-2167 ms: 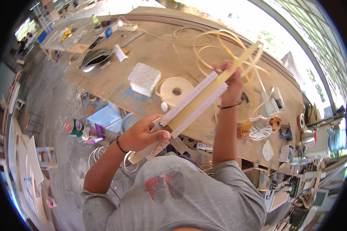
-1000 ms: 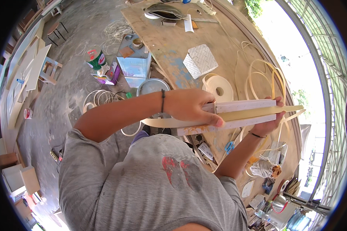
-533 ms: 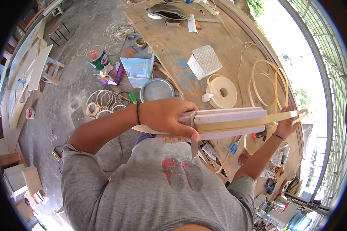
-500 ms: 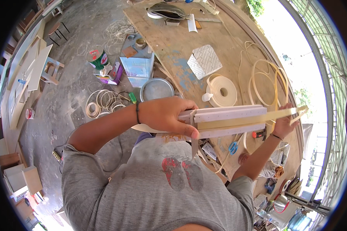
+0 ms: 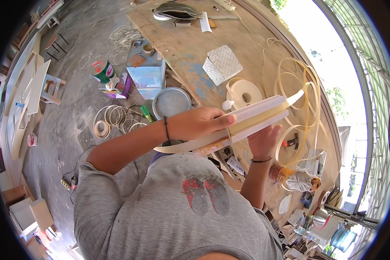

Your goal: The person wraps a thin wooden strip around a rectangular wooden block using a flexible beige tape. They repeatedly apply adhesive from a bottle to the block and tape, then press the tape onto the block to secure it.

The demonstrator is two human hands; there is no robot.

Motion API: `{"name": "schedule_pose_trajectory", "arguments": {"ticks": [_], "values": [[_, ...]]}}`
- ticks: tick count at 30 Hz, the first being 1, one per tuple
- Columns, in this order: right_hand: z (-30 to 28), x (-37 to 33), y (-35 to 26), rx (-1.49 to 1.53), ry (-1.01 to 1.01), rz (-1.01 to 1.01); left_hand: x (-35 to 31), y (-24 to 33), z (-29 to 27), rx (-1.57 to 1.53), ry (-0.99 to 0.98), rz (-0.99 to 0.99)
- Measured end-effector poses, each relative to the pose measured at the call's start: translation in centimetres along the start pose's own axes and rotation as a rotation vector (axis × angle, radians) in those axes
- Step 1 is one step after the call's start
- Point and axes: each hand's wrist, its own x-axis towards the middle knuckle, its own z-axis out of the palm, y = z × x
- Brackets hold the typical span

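R hand (image 5: pixel 264 141) pulled back since prev. frame from far end of yellowish strip (image 5: pixel 266 115) to lower side of white-railed channel (image 5: pixel 261 108); thumb spread, grip can't be told. Channel clamped in L hand (image 5: pixel 199 124), thumb on top. Strip laid along channel. Cream tape roll (image 5: pixel 238 89) seen nearby on desk (image 5: pixel 177 43).

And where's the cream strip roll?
Head view: the roll lies right of centre on the table, between the patterned white block and white-railed holder.
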Motion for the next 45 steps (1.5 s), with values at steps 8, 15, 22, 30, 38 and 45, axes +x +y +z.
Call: {"name": "schedule_pose_trajectory", "arguments": {"ticks": [8,15,22,30,38,45], "values": [[-0.3,-0.3,0.9,-0.100,0.363,-0.122,-0.9,-3.3,1.8,-0.400,0.013,-0.046],[0.0,-0.5,1.7,-0.034,0.425,-0.111,-3.4,-5.6,4.1,-0.109,0.130,0.128],[0.8,-1.4,2.2,0.003,0.520,-0.123,-5.4,-5.4,3.5,-0.100,0.021,0.091],[1.9,-2.4,1.6,-0.106,0.532,-0.078,0.8,-6.4,0.5,-0.129,-0.126,0.014],[0.7,-4.9,-0.7,0.026,0.574,-0.148,6.8,-6.0,5.4,-0.246,-0.160,-0.002],[0.7,-16.1,-5.4,-1.156,1.079,-1.130,10.2,-6.2,9.4,-0.239,-0.084,-0.023]]}}
